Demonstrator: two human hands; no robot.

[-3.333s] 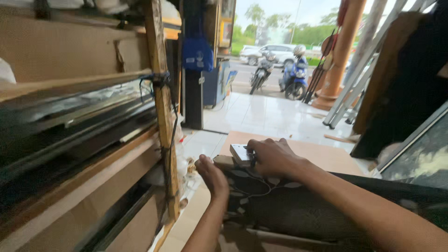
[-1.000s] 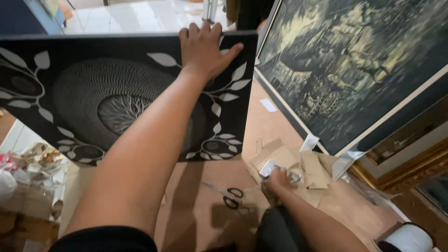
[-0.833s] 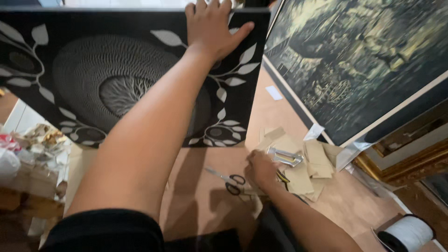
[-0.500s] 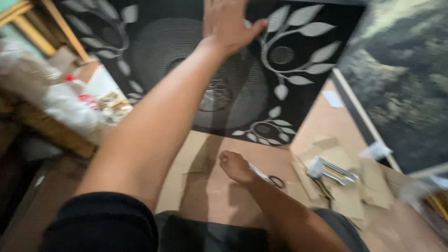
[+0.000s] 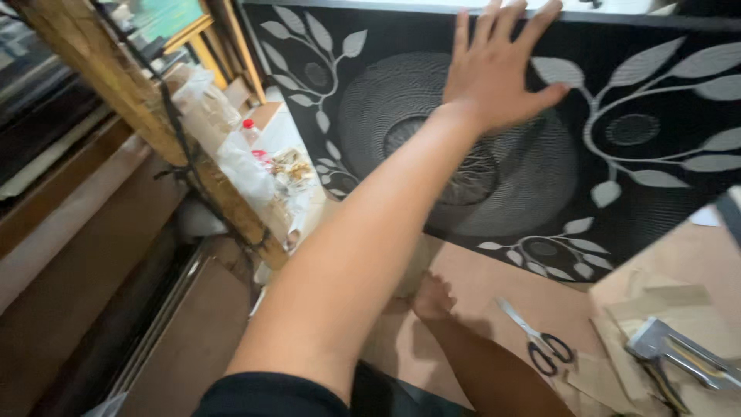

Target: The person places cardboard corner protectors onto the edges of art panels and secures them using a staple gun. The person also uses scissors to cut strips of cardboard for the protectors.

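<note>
Two hands: both belonging to the person wearing the camera, working over a brown board floor (image 5: 478,286).
Left hand (image 5: 498,69): reaching forward with the arm stretched out, palm lying flat against the black picture panel (image 5: 648,177), fingers (image 5: 515,27) spread open and curling over its top edge.
Black picture panel: standing upright on its lower edge, showing pale leaves and a round tree pattern.
Right hand (image 5: 432,297): resting low on the floor near the panel's bottom edge; I cannot tell whether it is open or closed.
Scissors (image 5: 536,344): lying on the floor just right of the right hand, apart from it.
Staple gun (image 5: 679,355): lying on cardboard scraps (image 5: 656,301) at far right.
Wooden post (image 5: 147,123): leaning at left.
</note>
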